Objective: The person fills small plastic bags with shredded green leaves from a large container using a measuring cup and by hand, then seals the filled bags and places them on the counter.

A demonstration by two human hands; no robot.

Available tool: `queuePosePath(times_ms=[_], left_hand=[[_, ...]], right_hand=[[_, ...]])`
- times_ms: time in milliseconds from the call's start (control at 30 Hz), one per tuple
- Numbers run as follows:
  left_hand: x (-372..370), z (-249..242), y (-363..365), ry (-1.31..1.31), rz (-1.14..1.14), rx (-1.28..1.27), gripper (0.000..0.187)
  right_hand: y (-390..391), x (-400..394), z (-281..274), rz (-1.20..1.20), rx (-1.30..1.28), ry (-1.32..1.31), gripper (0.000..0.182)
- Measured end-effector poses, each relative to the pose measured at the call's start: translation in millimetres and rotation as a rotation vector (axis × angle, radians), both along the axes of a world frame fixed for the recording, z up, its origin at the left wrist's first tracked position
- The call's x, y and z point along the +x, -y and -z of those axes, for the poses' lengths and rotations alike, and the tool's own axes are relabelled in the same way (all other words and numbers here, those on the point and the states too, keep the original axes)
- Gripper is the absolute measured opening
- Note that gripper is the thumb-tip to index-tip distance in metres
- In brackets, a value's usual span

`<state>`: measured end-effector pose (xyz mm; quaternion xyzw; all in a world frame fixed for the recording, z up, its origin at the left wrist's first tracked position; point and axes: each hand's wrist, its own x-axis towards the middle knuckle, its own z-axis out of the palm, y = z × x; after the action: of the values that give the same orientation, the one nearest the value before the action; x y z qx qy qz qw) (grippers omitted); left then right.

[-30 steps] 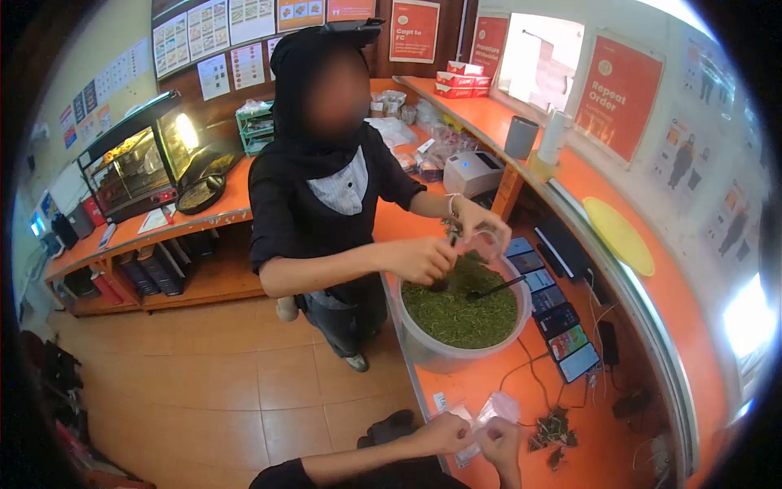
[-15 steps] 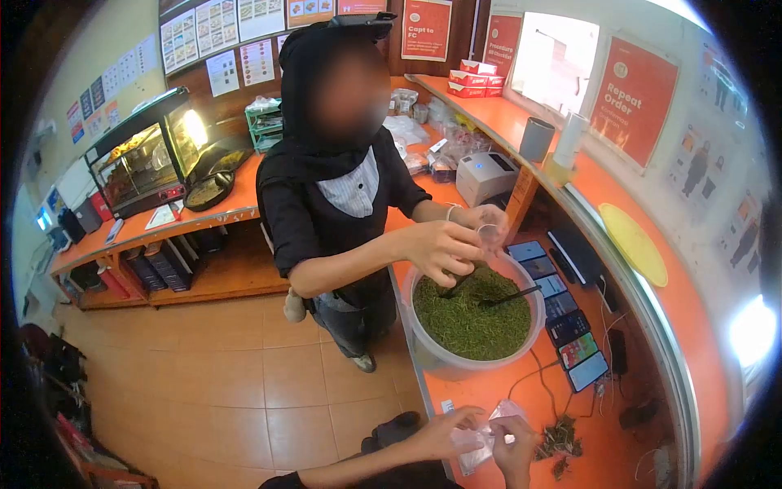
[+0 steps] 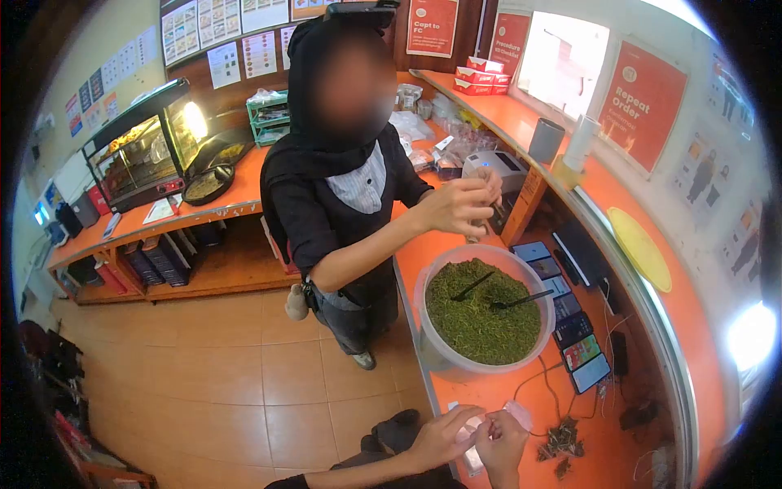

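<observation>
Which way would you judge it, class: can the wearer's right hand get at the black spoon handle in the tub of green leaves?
Probably yes. The right hand sits just short of the tub, and the spoon handle sticks up uncovered. Both hands are pinching a small clear bag, though, so that would need releasing first.

tub of green leaves (image 3: 485,314) | phones (image 3: 570,326) | printer (image 3: 497,167) | display case (image 3: 138,155)

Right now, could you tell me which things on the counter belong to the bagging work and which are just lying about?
In use: left hand and right hand on a small clear bag; tub of green leaves; two black scoops.

Lying about: row of phones; label printer; yellow lid; red boxes.
</observation>
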<state>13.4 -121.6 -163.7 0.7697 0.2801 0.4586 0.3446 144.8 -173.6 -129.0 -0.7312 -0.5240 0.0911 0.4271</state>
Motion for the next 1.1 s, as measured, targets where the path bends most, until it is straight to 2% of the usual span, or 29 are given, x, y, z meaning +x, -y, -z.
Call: queuePosePath(times_ms=[33, 100, 133, 267, 367, 433, 467, 533, 600, 667, 733, 833, 933, 1100], left_hand=[[-2.1, -4.5, 0.2, 0.000, -0.001, 0.000, 0.052], [-7.7, -15.3, 0.8, 0.016, -0.036, -0.280, 0.051], [-10.1, -14.3, -1.2, 0.016, -0.035, -0.280, 0.051], [-17.9, -8.1, -6.9, 0.022, -0.067, -0.317, 0.051], [-18.3, -9.8, -9.9, 0.013, -0.105, -0.267, 0.051], [-20.6, -11.7, -9.9, 0.007, -0.126, -0.228, 0.051], [-22.5, -11.7, -9.6, 0.070, -0.129, -0.286, 0.048], [-26.7, -11.0, -15.6, 0.131, -0.126, -0.350, 0.045], [-29.8, -6.8, -24.4, 0.291, -0.203, -0.209, 0.033], [-38.8, -10.0, -30.4, 0.213, -0.217, -0.225, 0.028], [-45.0, -11.8, -41.8, 0.138, -0.240, -0.211, 0.022], [-51.1, -11.2, -55.5, 0.205, -0.263, -0.285, 0.017], [-60.5, -5.8, -71.8, 0.333, -0.285, -0.365, 0.018], [-83.0, -17.5, -91.6, 0.408, -0.408, -0.324, 0.017]], right_hand=[[-2.4, 3.0, -3.7, -0.001, 0.000, 0.000, 0.003], [-11.5, 17.1, -16.4, -0.093, 0.068, 0.212, 0.003], [-18.4, 20.0, -36.6, -0.090, 0.136, 0.228, 0.004], [-59.6, 57.1, -102.3, -0.110, 0.196, 0.583, 0.010], [-111.3, 61.0, -143.6, -0.164, 0.297, 0.713, 0.013], [-137.3, 75.6, -146.1, -0.346, 0.299, 0.903, 0.019], [-143.7, 85.9, -142.1, -0.343, 0.301, 0.905, 0.019], [-151.4, 98.5, -140.8, -0.389, 0.020, 0.958, 0.023], [-151.2, 107.2, -134.4, -0.384, -0.049, 0.949, 0.023], [-146.6, 111.6, -128.5, -0.366, -0.135, 0.929, 0.023], [-152.1, 116.7, -119.6, -0.390, -0.079, 0.944, 0.023], [-160.7, 117.4, -124.1, -0.359, -0.042, 1.040, 0.025], [-175.6, 117.6, -129.8, -0.321, 0.040, 1.024, 0.027], [-201.4, 114.4, -160.8, -0.374, 0.094, 1.082, 0.024]])
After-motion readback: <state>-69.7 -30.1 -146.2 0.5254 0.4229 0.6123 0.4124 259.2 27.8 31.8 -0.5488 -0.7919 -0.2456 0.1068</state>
